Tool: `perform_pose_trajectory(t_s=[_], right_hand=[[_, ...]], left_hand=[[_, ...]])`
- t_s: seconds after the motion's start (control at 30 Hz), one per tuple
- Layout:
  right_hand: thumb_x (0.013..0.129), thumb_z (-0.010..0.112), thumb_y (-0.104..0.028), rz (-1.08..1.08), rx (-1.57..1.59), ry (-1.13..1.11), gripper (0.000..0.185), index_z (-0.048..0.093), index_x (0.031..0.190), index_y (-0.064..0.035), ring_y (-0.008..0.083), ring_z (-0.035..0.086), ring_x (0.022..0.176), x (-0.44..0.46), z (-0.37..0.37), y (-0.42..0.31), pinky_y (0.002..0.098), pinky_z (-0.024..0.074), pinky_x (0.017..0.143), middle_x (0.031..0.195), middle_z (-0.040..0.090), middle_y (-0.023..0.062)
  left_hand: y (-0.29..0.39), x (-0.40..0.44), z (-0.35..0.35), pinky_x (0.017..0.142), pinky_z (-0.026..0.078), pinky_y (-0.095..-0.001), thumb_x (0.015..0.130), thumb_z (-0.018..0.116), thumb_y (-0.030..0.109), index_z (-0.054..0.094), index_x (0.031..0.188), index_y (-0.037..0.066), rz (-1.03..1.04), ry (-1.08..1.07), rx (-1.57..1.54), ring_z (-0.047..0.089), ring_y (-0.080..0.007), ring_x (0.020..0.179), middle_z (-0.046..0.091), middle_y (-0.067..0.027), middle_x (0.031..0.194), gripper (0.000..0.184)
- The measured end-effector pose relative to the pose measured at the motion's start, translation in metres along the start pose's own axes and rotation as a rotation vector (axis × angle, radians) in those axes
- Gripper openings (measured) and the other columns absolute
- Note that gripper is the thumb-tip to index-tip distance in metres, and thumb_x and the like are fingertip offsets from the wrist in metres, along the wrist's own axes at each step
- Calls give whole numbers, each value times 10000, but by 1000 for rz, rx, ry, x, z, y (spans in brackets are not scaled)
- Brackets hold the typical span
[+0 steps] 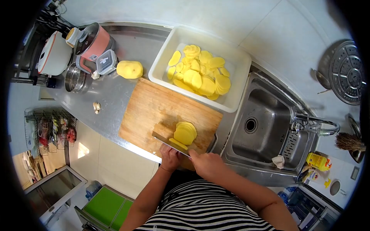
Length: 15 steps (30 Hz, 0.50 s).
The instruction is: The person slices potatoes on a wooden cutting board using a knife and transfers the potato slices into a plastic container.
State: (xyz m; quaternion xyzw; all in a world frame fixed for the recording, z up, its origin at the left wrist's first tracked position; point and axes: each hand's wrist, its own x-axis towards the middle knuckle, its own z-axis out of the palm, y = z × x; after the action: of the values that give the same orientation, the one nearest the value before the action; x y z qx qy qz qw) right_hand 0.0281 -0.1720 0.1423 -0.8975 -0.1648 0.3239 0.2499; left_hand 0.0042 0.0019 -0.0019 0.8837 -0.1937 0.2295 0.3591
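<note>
My right hand (205,164) is closed around the handle of a kitchen knife (163,140). The blade points to the left over a wooden cutting board (144,102). Close against the near side of the blade is my left hand (170,158), its fingers curled; what they press on is hidden by the blade and hand. On the far side of the blade lies an overlapping stack of yellow potato slices (185,131), with another slice right along the steel. Beyond the board, a white plastic tub (239,92) holds many potato slices (196,79).
A whole peeled potato (130,69) sits left of the tub. Garlic cloves (96,107), a steel bowl (75,78), a lidded container (106,62), a pink pot (96,42) and a rice cooker (55,54) stand on the left counter. At right is a steel sink (266,104) with a faucet (325,125).
</note>
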Motion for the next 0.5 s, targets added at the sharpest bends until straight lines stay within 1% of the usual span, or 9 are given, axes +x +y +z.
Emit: perform_pose_trajectory(t_s=[0.07,0.1,0.17,0.23,0.33,0.43,0.5], right_hand=[[923,452,-232,-25,-2,50,183,480,921,-51,364,614,571,6,5,0,485,467,499,610,603,171],[923,452,-232,-26,-1,51,183,480,921,-51,364,614,571,3,6,3,485,467,499,610,603,171],[918,457,-239,27,38,-14,195,485,938,-46,378,619,591,-8,7,12,494,473,516,610,599,182],[916,458,-244,52,42,-31,202,490,938,-46,385,619,602,-7,6,10,500,475,529,618,602,184],[915,459,-249,69,47,-14,210,498,931,-44,396,620,619,7,11,5,503,479,546,636,609,190],[914,458,-247,65,62,23,211,502,920,-40,402,620,631,10,15,5,502,482,554,652,614,200],[913,457,-245,66,69,24,213,503,917,-38,403,621,636,5,12,9,502,483,557,658,615,207]], left_hand=[[1,3,-2,704,430,-413,759,642,60,493,939,76,4,19,7,534,-309,812,524,-119,944,234],[3,7,-4,680,434,-416,738,646,47,488,937,79,8,-1,5,539,-311,804,504,-118,959,256],[4,9,-5,655,437,-419,717,650,33,482,936,83,9,-19,0,543,-314,795,484,-118,974,280],[6,8,-4,632,438,-410,705,647,19,493,916,86,-14,12,40,549,-304,765,499,-108,949,270],[3,8,-3,615,437,-403,699,642,9,497,903,88,6,42,-4,549,-297,725,506,-101,920,263],[3,13,-6,588,427,-401,699,638,5,497,891,89,11,-11,-73,545,-293,707,504,-99,893,253],[6,17,-6,577,420,-397,693,639,4,499,886,92,15,24,-67,543,-289,695,508,-94,875,255]])
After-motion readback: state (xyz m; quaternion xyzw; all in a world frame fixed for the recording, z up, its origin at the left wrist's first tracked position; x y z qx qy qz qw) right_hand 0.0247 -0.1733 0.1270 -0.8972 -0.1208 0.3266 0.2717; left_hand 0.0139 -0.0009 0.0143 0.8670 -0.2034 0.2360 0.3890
